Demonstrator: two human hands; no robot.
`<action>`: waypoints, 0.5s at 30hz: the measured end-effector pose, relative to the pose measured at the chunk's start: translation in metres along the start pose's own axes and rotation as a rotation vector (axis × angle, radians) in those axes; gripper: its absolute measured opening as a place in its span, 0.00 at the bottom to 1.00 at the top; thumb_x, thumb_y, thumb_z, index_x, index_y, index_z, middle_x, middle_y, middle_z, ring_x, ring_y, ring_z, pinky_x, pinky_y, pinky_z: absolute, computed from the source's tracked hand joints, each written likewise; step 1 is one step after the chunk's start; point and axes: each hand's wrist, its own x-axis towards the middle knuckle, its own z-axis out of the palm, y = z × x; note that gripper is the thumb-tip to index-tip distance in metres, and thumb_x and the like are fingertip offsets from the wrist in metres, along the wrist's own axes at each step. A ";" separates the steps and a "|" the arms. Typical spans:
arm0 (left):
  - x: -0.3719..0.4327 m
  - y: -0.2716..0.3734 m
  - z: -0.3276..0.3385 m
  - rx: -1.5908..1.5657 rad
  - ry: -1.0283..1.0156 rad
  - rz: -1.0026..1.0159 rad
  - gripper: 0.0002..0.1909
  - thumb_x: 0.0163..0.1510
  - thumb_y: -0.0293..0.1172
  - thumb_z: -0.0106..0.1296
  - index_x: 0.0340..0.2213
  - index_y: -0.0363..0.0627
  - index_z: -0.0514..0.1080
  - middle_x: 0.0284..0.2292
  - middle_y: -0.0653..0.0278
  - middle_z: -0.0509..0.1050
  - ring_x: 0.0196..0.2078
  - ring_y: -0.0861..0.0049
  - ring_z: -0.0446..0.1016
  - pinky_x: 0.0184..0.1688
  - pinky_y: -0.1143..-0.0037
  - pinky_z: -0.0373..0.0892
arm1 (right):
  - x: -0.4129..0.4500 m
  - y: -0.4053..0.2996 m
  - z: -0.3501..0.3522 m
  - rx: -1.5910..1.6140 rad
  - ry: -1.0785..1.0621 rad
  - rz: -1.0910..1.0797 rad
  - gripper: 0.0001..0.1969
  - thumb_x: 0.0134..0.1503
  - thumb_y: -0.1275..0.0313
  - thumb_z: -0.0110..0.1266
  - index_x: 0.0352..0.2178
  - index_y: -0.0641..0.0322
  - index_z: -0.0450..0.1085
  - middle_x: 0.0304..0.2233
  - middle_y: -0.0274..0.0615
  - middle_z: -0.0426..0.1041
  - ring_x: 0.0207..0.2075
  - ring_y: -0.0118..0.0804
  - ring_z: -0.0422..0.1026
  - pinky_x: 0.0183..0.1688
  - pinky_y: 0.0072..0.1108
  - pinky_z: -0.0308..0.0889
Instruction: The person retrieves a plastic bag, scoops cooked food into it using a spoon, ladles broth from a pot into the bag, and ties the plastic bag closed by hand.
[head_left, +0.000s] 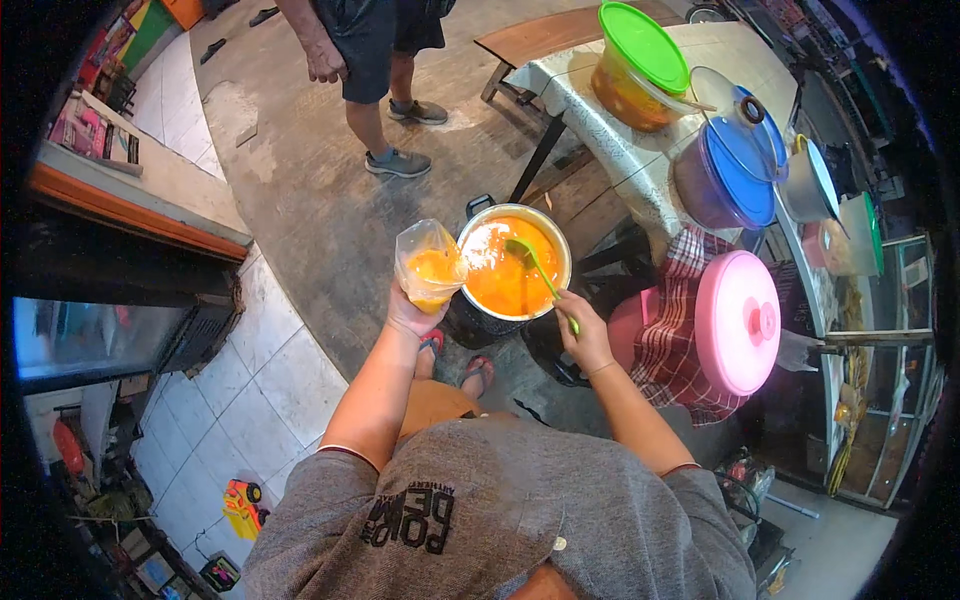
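Note:
My left hand (414, 313) holds up a clear plastic bag (429, 259) partly filled with orange soup, just left of a large metal pot. The pot (568, 259) is nearly full of the same glossy orange soup (499, 281). My right hand (582, 330) grips the handle of a green plastic ladle (541, 271), whose bowl rests at the surface of the soup. The bag's opening lies close to the pot's left rim; whether they touch, I cannot tell. Beneath the pot is a dark support, mostly hidden.
A cloth-covered table (600, 142) at the upper right bears a green-lidded tub (637, 94) and a blue-lidded tub (720, 176). A pink lidded container (731, 322), wrapped in checked cloth (679, 300), stands right of my right hand. Another person (375, 67) stands beyond the pot.

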 end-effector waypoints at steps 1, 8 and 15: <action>0.001 0.000 -0.001 0.021 -0.052 0.011 0.18 0.50 0.46 0.43 0.37 0.47 0.67 0.34 0.60 0.72 0.35 0.67 0.72 0.37 0.70 0.71 | 0.000 0.001 0.001 0.001 -0.005 -0.001 0.08 0.47 0.79 0.50 0.32 0.63 0.67 0.39 0.51 0.68 0.40 0.49 0.69 0.42 0.27 0.65; 0.003 -0.016 0.007 0.020 -0.100 0.042 0.19 0.51 0.47 0.41 0.39 0.50 0.67 0.37 0.65 0.71 0.41 0.73 0.70 0.42 0.73 0.68 | -0.008 0.042 0.007 0.539 0.289 0.578 0.08 0.54 0.72 0.46 0.34 0.66 0.66 0.35 0.40 0.70 0.34 0.30 0.70 0.37 0.19 0.67; 0.006 -0.020 0.002 -0.025 -0.091 -0.017 0.28 0.51 0.51 0.40 0.47 0.44 0.61 0.47 0.59 0.65 0.49 0.66 0.64 0.51 0.67 0.61 | -0.006 0.016 -0.045 0.970 0.544 0.663 0.09 0.54 0.70 0.47 0.34 0.66 0.64 0.33 0.45 0.70 0.29 0.35 0.72 0.31 0.18 0.70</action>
